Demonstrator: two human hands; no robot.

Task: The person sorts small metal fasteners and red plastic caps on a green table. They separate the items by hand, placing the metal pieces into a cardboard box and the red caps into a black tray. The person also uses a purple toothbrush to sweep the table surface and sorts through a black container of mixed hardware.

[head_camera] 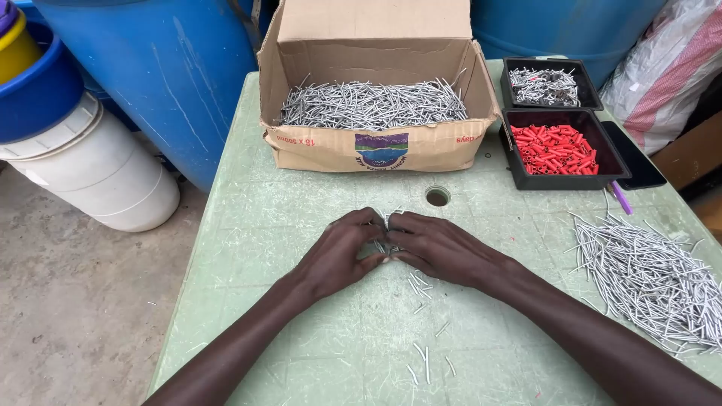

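Note:
My left hand [342, 252] and my right hand [444, 248] meet at the middle of the pale green table [248, 225], fingers curled around a small bunch of silver nails [386, 234] pressed between them. A few loose nails [421, 289] lie on the table just below my right hand. More stray nails [429, 367] lie nearer to me.
An open cardboard box [376, 146] full of nails stands at the back. To the right are a black tray of red plugs [560, 149], a black tray of nails [543, 85], and a large heap of nails [650, 282]. Blue barrels [158, 75] and a white bucket [98, 173] stand left.

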